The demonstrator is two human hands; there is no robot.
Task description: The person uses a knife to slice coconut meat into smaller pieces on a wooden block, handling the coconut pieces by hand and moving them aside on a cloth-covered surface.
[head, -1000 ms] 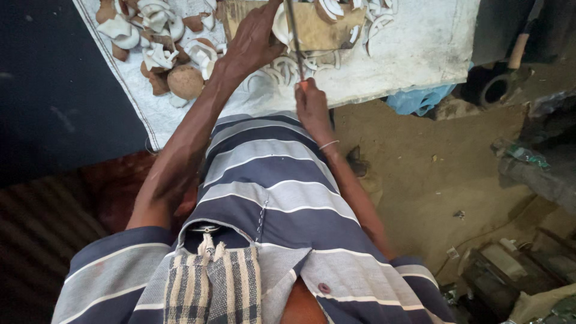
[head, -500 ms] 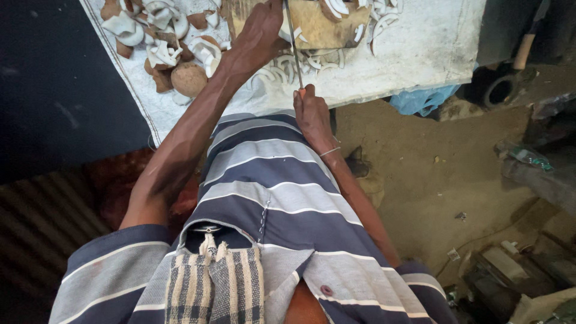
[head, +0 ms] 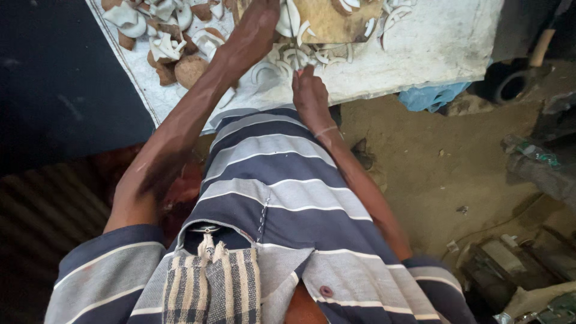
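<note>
My left hand (head: pixel 255 30) presses a white coconut piece (head: pixel 283 23) against a wooden block (head: pixel 327 21) at the top of the view. My right hand (head: pixel 309 96) is closed around the handle of a thin knife (head: pixel 294 51), whose blade points up toward the piece by my left fingers. Curved white coconut slices (head: pixel 288 60) lie between the two hands. The blade tip is hard to make out against the white flesh.
A white sheet (head: pixel 420 48) carries the block, coconut slices and brown shell pieces (head: pixel 189 69). To the right are a dirt floor (head: pixel 432 162), a blue cloth (head: pixel 435 96), a black ring (head: pixel 513 84) and clutter. My striped lap fills the middle.
Both hands and the sheet sit slightly higher in the view. The knife has come down closer to the slices by my left hand.
</note>
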